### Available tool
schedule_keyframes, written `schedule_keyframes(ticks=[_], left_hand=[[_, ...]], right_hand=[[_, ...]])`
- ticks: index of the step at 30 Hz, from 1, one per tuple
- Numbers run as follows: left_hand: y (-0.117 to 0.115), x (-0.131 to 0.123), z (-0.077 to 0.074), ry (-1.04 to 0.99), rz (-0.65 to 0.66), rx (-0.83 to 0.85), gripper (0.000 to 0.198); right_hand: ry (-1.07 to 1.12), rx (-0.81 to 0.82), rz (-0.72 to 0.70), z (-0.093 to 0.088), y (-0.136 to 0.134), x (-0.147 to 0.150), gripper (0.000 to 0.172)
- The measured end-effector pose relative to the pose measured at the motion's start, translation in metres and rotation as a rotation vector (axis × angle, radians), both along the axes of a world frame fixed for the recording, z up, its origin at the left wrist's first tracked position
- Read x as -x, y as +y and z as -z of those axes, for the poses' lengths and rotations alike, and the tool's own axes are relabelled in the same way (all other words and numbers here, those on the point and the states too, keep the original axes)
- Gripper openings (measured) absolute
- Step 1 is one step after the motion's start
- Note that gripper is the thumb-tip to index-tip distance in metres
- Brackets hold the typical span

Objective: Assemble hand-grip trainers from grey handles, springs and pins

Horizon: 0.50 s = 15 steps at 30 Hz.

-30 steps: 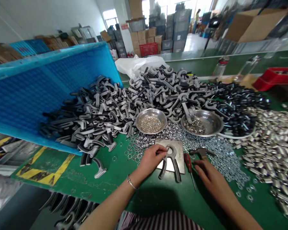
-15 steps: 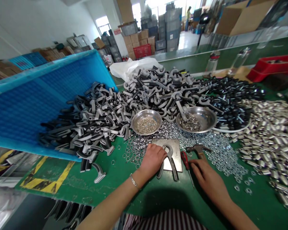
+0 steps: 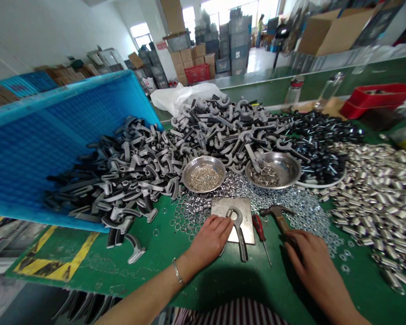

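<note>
My left hand [image 3: 209, 238] lies over the left side of a grey metal hook-shaped clamp fitting [image 3: 238, 230], its fingertips gripping the fitting's curved head. The fitting rests across the lower edge of a square steel plate [image 3: 230, 207]. My right hand [image 3: 311, 259] closes around the end of a small hammer's handle [image 3: 280, 220], with the hammer's steel head pointing left. Between my hands lies a red-handled screwdriver [image 3: 259, 228], touched by neither hand.
A tilted blue plastic crate [image 3: 54, 149] spills grey-black fittings across the green workbench [image 3: 54, 257]. Two steel bowls [image 3: 203, 174] [image 3: 273, 169] hold small metal parts. Loose rings, washers, and silver sleeves [image 3: 375, 203] lie around the plate. A red tray [image 3: 375, 95] stands at back right.
My right hand has moved to the right and closed on the hammer's handle. My left hand has shifted slightly lower on the fitting, which now lies flatter against the plate.
</note>
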<state>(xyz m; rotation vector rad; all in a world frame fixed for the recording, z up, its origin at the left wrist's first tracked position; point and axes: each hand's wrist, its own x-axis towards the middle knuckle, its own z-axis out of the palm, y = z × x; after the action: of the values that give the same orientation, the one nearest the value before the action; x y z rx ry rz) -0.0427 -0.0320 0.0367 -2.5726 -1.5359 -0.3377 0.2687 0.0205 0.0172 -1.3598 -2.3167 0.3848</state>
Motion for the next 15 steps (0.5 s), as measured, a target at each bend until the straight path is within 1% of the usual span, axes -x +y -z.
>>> schedule_keyframes(ticks=[2,4,6,8,10,12,13,14,15], left_hand=[[-0.002,0.000,0.003,-0.004,-0.024,0.001,0.043],[-0.004,0.000,0.006,-0.016,-0.039,0.008,0.046],[-0.004,0.001,0.006,-0.062,-0.045,0.034,0.046],[-0.002,0.000,0.003,-0.170,-0.086,0.087,0.043],[0.002,-0.001,0.000,-0.328,-0.154,0.143,0.039],[0.005,-0.003,-0.001,-0.484,-0.213,0.187,0.037],[0.007,-0.004,-0.001,-0.547,-0.228,0.200,0.037],[0.007,-0.004,-0.001,-0.597,-0.235,0.208,0.037],[0.007,-0.005,0.000,-0.634,-0.235,0.213,0.037]], right_hand=[[-0.104,0.014,0.032,0.002,-0.004,-0.006,0.037],[-0.158,0.084,0.067,0.003,-0.005,-0.010,0.042],[-0.148,0.145,0.079,0.003,-0.001,-0.014,0.041],[-0.101,0.155,0.049,-0.002,0.005,-0.018,0.038],[-0.034,0.128,0.006,-0.013,0.011,-0.020,0.038],[0.052,0.134,0.001,-0.028,0.013,-0.021,0.043],[0.093,0.185,0.003,-0.036,0.012,-0.019,0.044],[0.125,0.281,-0.003,-0.044,0.009,-0.018,0.043],[0.144,0.415,-0.019,-0.050,0.006,-0.015,0.041]])
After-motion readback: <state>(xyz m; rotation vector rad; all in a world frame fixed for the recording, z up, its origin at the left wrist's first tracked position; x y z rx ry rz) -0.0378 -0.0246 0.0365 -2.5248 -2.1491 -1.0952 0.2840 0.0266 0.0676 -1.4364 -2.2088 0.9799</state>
